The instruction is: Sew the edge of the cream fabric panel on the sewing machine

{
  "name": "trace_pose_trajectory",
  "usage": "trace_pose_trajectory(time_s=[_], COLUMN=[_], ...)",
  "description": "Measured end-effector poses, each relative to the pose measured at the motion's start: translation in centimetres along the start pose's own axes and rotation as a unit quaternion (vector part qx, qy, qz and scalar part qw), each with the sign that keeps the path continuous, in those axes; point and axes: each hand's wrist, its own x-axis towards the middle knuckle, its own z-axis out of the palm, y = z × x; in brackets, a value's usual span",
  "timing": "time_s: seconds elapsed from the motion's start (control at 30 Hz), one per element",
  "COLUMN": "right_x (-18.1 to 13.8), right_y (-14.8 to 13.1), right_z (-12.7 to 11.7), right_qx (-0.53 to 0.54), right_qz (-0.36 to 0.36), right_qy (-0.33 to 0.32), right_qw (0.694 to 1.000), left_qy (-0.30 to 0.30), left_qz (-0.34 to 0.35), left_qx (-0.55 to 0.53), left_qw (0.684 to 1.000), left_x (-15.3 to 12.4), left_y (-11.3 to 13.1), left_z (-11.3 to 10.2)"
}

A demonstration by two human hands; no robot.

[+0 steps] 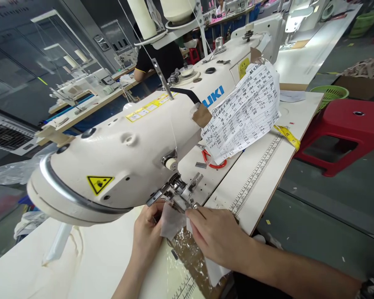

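Observation:
A white sewing machine [137,155] stands across the table, its needle area low in the middle of the view. A small piece of white fabric [172,222] lies just in front of the presser foot [182,199]. My left hand [147,228] has its fingers curled on the left side of that fabric, partly hidden under the machine head. To the right, my right hand [216,232] pinches the fabric close beside the presser foot, thumb and fingertips together. More white cloth hangs below my right hand, over clear plastic and brown tape at the table edge.
A handwritten paper sheet [244,110] is taped to the machine. Red-handled scissors [215,162] lie behind the needle, and a yellow tape measure [288,137] hangs at the table's right edge. A red stool [349,128] stands right. Another person [158,62] sits beyond the machine.

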Motion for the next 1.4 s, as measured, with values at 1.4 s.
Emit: trace_pose_trajectory(time_s=[1.4], right_x=[-9.6], right_y=[0.5], right_z=[-2.8], right_qx=[0.159], right_qz=[0.066], right_qy=[-0.017], right_qw=[0.985], left_qy=[-0.059], left_qz=[0.221], left_qx=[0.274], left_qw=[0.934], left_x=[-1.9], left_y=[3.0], left_z=[0.2])
